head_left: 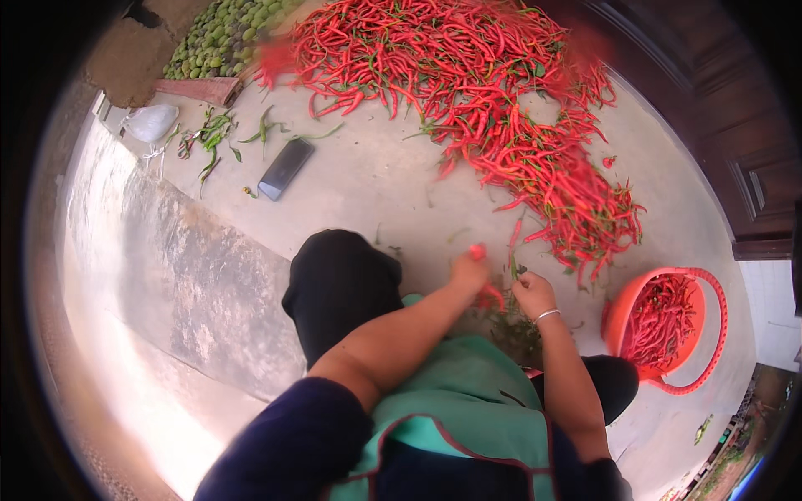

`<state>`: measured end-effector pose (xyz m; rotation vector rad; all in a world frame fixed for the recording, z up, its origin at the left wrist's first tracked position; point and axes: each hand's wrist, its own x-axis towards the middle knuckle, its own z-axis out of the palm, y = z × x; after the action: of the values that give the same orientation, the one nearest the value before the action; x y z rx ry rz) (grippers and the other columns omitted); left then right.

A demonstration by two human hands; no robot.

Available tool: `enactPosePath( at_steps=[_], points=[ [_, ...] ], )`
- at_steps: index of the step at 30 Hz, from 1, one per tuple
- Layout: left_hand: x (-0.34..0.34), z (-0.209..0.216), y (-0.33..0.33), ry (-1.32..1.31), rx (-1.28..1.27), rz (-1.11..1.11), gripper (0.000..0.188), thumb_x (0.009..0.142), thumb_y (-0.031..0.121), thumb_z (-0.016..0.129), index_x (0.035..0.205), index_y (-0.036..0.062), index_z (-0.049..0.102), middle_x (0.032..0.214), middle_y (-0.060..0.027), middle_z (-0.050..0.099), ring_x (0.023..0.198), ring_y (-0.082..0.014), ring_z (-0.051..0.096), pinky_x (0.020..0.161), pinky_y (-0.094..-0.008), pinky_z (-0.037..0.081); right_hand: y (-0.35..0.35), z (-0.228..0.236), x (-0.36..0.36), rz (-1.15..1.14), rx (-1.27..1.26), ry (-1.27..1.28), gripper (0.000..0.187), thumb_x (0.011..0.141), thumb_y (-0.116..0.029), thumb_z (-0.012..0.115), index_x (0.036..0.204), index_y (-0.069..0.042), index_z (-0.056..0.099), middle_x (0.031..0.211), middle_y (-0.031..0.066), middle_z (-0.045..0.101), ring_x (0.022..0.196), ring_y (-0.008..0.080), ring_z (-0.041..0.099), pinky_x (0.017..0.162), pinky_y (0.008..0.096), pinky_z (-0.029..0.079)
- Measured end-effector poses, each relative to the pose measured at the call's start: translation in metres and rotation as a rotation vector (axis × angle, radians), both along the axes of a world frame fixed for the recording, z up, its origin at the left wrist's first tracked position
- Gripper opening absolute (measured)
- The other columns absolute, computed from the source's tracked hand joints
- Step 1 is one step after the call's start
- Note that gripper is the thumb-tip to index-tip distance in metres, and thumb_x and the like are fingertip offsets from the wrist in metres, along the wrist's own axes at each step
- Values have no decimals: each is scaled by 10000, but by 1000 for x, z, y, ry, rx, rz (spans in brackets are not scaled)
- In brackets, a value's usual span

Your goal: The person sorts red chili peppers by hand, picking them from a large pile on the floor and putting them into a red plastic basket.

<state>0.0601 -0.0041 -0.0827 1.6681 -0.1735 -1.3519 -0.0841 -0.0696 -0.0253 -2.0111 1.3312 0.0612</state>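
Observation:
My left hand [470, 272] is closed around red chili peppers [491, 295]; a red tip shows above the fist and more red hangs below it. To its right, my right hand [535, 296], with a pale bracelet on the wrist, pinches a green stem. A long red chili [516, 232] with a green end rises just above those fingers; whether it is joined to the pinched stem is hard to tell. Green leaf and stem scraps [515, 331] lie below both hands. Ahead spreads a big heap of red chilies [443, 58], its near end [585, 209] reaching toward my right hand.
An orange-red basket [616, 321] with chilies inside stands at the right, handle tipped sideways. A phone [286, 169] lies left on the concrete floor [368, 184], near green peppers [215, 129] and a knotted plastic bag [150, 123]. Round green fruits [221, 37] are piled far left.

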Motion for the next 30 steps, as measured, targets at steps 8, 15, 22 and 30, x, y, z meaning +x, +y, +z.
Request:
enactPosePath(
  at_steps=[8, 15, 22, 30],
  points=[
    [6, -9, -2, -43, -53, 73, 88, 780, 102, 519, 798, 16, 524, 659, -57, 526, 548, -169, 535, 506, -303, 447, -15, 127, 193, 250, 220, -618, 355, 838, -257, 563, 1086, -4, 544, 875, 74, 606, 741, 110, 577, 657, 253, 463],
    [14, 25, -6, 157, -40, 47, 115, 803, 114, 519, 866, 18, 512, 726, -63, 531, 596, -173, 541, 522, -302, 445, -77, 27, 90, 299, -304, 259, 369, 752, -155, 525, 1099, -28, 536, 930, 186, 598, 864, 328, 587, 742, 405, 465],
    [9, 39, -3, 200, 17, -9, 121, 827, 136, 527, 896, 38, 509, 762, -55, 534, 634, -165, 545, 546, -307, 457, -45, -64, 43, 110, -388, 260, 270, 721, -130, 545, 979, -53, 536, 889, 149, 578, 846, 334, 560, 725, 421, 460],
    [-9, 48, -7, 527, -10, -178, 151, 849, 169, 542, 942, 53, 516, 855, -63, 576, 750, -184, 575, 667, -344, 507, 27, 17, -9, 225, -410, -225, 120, 709, -71, 583, 813, -74, 523, 801, 111, 555, 786, 298, 559, 669, 381, 470]
  ],
)
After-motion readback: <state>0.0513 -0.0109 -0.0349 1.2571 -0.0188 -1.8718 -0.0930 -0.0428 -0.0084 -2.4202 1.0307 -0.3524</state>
